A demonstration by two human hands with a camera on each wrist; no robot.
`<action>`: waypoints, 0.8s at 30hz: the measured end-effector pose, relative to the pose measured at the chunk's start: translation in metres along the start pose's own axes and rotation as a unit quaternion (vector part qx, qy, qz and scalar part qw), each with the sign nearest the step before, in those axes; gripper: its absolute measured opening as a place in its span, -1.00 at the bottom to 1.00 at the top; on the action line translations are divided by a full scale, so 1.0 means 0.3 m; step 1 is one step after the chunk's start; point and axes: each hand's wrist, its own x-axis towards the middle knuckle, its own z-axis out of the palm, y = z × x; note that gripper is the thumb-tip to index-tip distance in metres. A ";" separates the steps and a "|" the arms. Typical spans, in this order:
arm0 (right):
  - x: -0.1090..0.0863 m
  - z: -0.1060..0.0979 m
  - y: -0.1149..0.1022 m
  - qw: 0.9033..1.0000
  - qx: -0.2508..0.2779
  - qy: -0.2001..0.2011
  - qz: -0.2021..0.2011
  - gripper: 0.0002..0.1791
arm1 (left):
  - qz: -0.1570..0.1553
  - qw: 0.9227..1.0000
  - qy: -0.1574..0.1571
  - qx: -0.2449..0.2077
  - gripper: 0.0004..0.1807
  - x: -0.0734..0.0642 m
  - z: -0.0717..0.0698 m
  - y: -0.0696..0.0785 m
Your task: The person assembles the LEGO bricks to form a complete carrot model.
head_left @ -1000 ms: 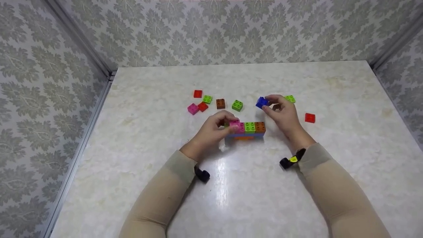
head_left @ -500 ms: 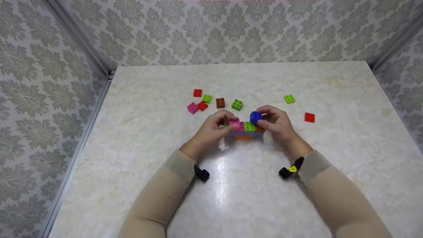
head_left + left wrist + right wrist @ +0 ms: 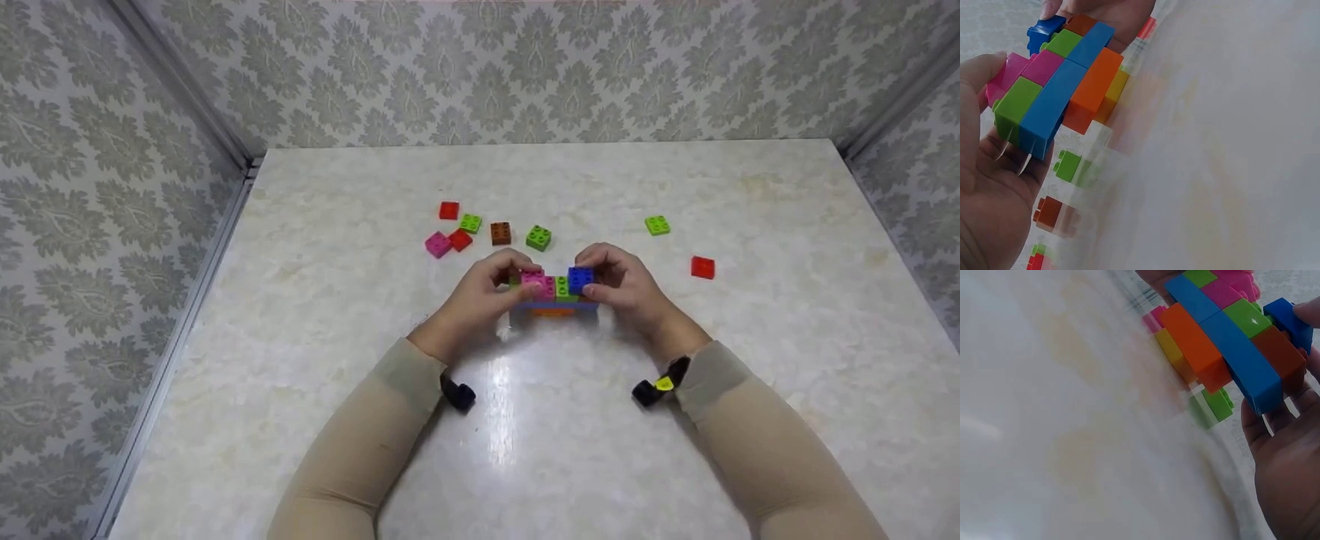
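A stepped stack of toy building bricks stands on the table, with a yellow brick [image 3: 1112,101] low down and an orange brick [image 3: 1094,90] over it. Light-blue bricks [image 3: 1241,354] lie above that, topped by a row of green, pink, green and brown bricks. At the left end my left hand [image 3: 484,289] grips the stack, thumb and fingers about the pink brick [image 3: 1008,76] on top. My right hand [image 3: 626,285] pinches a dark blue brick [image 3: 580,279] between thumb and fingers. That brick sits over the brown brick [image 3: 1279,351] at the right end, slightly tilted, some brown studs showing.
Behind the stack lie loose bricks: a brown one [image 3: 500,233], a green one [image 3: 538,238], a pink one [image 3: 438,244] and several red and green ones to the left. Farther right are a flat light-green brick [image 3: 657,225] and a red one [image 3: 703,267]. Patterned walls border the table.
My right hand has carried the dark blue brick left and toward me, down onto the right end of the stack. The left hand has kept its hold.
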 end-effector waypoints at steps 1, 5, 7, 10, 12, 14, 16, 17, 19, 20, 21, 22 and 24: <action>0.000 0.000 0.000 1.000 0.002 -0.004 0.000 -0.71 | 0.001 1.000 0.001 0.002 -0.71 0.000 0.000 -0.001; 0.000 -0.002 -0.003 1.000 0.007 -0.019 -0.006 -0.73 | 0.001 1.000 0.004 0.000 -0.70 -0.001 0.003 -0.001; 0.001 -0.006 -0.004 1.000 0.008 -0.026 -0.006 -0.78 | -0.002 1.000 0.004 -0.002 -0.70 -0.002 0.004 -0.002; -0.001 -0.011 -0.007 0.999 0.008 -0.036 -0.003 -0.79 | -0.002 1.000 0.004 -0.002 -0.70 -0.004 0.005 -0.002; -0.002 -0.013 -0.010 0.999 0.009 -0.042 -0.001 -0.77 | 0.002 1.000 0.003 0.001 -0.70 -0.004 0.005 -0.003; -0.003 -0.014 -0.015 0.999 0.005 -0.045 0.001 -0.75 | 0.005 1.000 0.003 0.004 -0.70 -0.004 0.006 -0.004; -0.004 -0.016 -0.019 0.999 -0.004 -0.044 0.004 -0.75 | 0.006 1.000 0.002 0.006 -0.70 -0.004 0.006 -0.004; -0.004 -0.017 -0.021 0.999 -0.009 -0.043 0.007 -0.76 | 0.006 1.000 0.001 0.006 -0.70 -0.003 0.006 -0.005; -0.005 -0.021 -0.025 0.999 -0.020 -0.039 0.011 -0.79 | 0.003 1.000 0.000 0.006 -0.70 -0.003 0.006 -0.005; -0.005 -0.023 -0.027 0.999 -0.024 -0.037 0.014 -0.79 | 0.002 1.000 -0.001 0.007 -0.70 -0.002 0.006 -0.005; -0.005 -0.025 -0.028 0.999 -0.029 -0.036 0.015 -0.78 | 0.001 1.000 -0.001 0.007 -0.70 -0.002 0.005 -0.005; -0.004 -0.026 -0.030 0.999 -0.033 -0.036 0.016 -0.78 | -0.001 1.000 -0.001 0.005 -0.71 -0.001 0.004 -0.005; -0.001 -0.028 -0.033 0.999 -0.035 -0.035 0.018 -0.77 | -0.005 1.000 0.003 0.004 -0.71 0.000 0.001 -0.007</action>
